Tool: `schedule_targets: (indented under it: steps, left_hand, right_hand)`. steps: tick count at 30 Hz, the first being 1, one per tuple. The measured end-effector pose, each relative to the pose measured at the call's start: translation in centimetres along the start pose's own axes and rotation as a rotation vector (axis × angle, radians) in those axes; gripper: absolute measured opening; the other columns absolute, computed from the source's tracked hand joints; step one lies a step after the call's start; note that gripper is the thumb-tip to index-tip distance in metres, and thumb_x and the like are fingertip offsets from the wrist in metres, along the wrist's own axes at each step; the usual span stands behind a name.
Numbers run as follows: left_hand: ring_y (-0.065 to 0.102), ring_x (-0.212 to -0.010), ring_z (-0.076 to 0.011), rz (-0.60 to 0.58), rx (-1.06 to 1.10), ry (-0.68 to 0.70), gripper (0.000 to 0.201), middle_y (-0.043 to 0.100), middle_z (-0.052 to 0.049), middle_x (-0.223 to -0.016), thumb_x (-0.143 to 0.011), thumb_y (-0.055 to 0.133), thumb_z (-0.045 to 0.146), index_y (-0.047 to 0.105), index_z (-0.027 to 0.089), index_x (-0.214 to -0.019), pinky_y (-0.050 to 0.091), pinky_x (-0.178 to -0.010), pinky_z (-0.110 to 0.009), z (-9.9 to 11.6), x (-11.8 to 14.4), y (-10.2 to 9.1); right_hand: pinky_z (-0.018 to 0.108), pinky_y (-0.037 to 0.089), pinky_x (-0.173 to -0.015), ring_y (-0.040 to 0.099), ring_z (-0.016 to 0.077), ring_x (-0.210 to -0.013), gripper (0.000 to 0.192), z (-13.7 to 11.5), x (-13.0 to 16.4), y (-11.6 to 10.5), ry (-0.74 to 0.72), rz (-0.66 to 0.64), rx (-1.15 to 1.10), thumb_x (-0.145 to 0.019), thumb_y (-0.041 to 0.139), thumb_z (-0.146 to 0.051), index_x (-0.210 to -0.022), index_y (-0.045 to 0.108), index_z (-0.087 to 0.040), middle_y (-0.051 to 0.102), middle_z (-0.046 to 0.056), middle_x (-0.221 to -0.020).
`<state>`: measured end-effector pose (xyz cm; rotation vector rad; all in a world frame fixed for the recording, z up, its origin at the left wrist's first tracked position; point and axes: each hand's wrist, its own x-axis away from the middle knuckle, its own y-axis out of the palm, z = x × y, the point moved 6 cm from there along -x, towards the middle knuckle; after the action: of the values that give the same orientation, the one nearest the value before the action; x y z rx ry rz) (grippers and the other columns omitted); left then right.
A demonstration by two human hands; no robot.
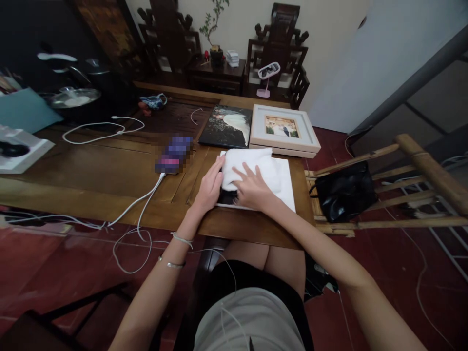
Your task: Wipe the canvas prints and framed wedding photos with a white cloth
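2 hands on a white cloth (252,165)

Left hand (210,187) flat against its left edge, right hand (252,190) spread open on top; neither grips. Cloth lies directly ahead, long axis left-right.

We see a white cloth (252,165) on a white board (287,187), a brown wooden table (109,170), a black bag (345,192).

Dim indoor light, dark upper left corner, wide-angle bending at edges, soft focus

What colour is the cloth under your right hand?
White. The cloth, pressed by the right hand, shows best in the head view.
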<state>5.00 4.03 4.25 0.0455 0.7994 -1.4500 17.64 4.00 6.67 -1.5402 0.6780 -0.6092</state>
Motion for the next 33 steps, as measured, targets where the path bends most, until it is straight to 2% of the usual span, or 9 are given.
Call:
schedule_targets:
  steps: [3, 7, 10, 15, 18, 21, 23, 28, 33]
  left_hand:
    - [0.03, -0.143, -0.0231, 0.089, 0.061, -0.007, 0.053, 0.04, -0.007, -0.151, -0.101, 0.022, 0.045, 0.04, 0.021, -0.144, 0.023, -0.119, -0.045, 0.4, 0.0, -1.0]
    - [0.031, -0.143, -0.0228, 0.063, 0.029, -0.047, 0.056, 0.041, -0.007, -0.151, -0.101, 0.015, 0.046, 0.041, 0.021, -0.144, 0.023, -0.119, -0.046, 0.3, 0.1, -0.7]
    - [0.033, -0.142, -0.0213, -0.025, -0.069, -0.057, 0.054, 0.041, -0.009, -0.151, -0.101, 0.021, 0.045, 0.042, 0.018, -0.143, 0.024, -0.119, -0.044, 0.1, 0.1, 0.2]
    - [0.034, -0.141, -0.021, -0.151, -0.196, -0.075, 0.052, 0.041, -0.013, -0.15, -0.1, 0.028, 0.037, 0.042, 0.01, -0.142, 0.025, -0.119, -0.042, -0.8, 0.2, 1.5]
    - [0.033, -0.142, -0.0222, -0.195, -0.22, -0.086, 0.05, 0.039, -0.014, -0.151, -0.098, 0.031, 0.032, 0.042, 0.009, -0.142, 0.026, -0.118, -0.045, -1.3, 0.3, 1.9]
    - [0.032, -0.143, -0.0229, -0.201, -0.22, -0.081, 0.048, 0.038, -0.013, -0.152, -0.097, 0.034, 0.029, 0.042, 0.013, -0.142, 0.027, -0.117, -0.048, -1.5, 0.3, 1.9]
    - [0.032, -0.142, -0.0237, -0.201, -0.216, -0.072, 0.048, 0.038, -0.012, -0.152, -0.096, 0.035, 0.028, 0.042, 0.015, -0.142, 0.028, -0.116, -0.05, -1.5, 0.3, 1.8]
    - [0.034, -0.141, -0.0256, -0.192, -0.231, -0.064, 0.046, 0.042, -0.014, -0.149, -0.096, 0.037, 0.029, 0.047, 0.015, -0.138, 0.029, -0.116, -0.05, -1.7, 0.4, 1.7]
    - [0.039, -0.138, -0.0283, -0.183, -0.229, -0.073, 0.045, 0.047, -0.014, -0.145, -0.095, 0.038, 0.031, 0.05, 0.016, -0.135, 0.03, -0.115, -0.051, -1.9, 0.5, 1.6]
  right_hand:
    - [0.069, 0.019, -0.108, 0.022, 0.0418, -0.142, 0.036, -2.8, 1.3, 0.0, -0.192, 0.005, -0.013, -0.082, 0.048, -0.016, -0.111, 0.07, -0.016, 0.038, 0.01, -0.152]
    - [0.067, 0.022, -0.109, 0.027, 0.0379, -0.141, 0.034, -4.0, 4.7, -0.5, -0.338, -0.054, -0.095, -0.077, 0.051, -0.014, -0.104, 0.072, -0.017, 0.046, 0.008, -0.147]
    - [0.061, 0.024, -0.112, 0.032, 0.0322, -0.14, 0.037, -2.5, 7.3, -1.2, -0.292, -0.057, -0.186, -0.074, 0.05, -0.01, -0.102, 0.072, -0.018, 0.052, 0.008, -0.142]
    - [0.053, 0.027, -0.114, 0.045, 0.0282, -0.133, 0.037, 2.3, 9.2, -1.6, -0.07, 0.035, -0.191, -0.073, 0.048, -0.011, -0.102, 0.071, -0.015, 0.054, 0.016, -0.139]
    - [0.049, 0.026, -0.115, 0.042, 0.0269, -0.135, 0.04, 5.0, 8.0, -1.3, 0.068, 0.084, -0.139, -0.075, 0.046, -0.011, -0.107, 0.07, -0.014, 0.055, 0.017, -0.136]
    - [0.051, 0.026, -0.113, 0.04, 0.027, -0.136, 0.044, 6.5, 5.1, -1.5, 0.17, 0.122, -0.119, -0.078, 0.043, -0.012, -0.115, 0.067, -0.016, 0.058, 0.014, -0.134]
    - [0.05, 0.032, -0.108, 0.047, 0.0279, -0.13, 0.045, 6.4, 2.5, -1.9, 0.177, 0.123, -0.152, -0.081, 0.04, -0.013, -0.117, 0.066, -0.019, 0.062, 0.01, -0.13]
    - [0.034, 0.045, -0.087, 0.063, 0.0245, -0.101, 0.041, 4.0, -3.7, -2.9, 0.119, 0.138, -0.302, -0.086, 0.036, -0.016, -0.108, 0.069, -0.022, 0.071, 0.004, -0.114]
    - [0.034, 0.046, -0.083, 0.064, 0.0259, -0.098, 0.04, 3.1, -5.1, -2.7, 0.088, 0.159, -0.328, -0.084, 0.038, -0.017, -0.108, 0.069, -0.024, 0.071, 0.004, -0.112]
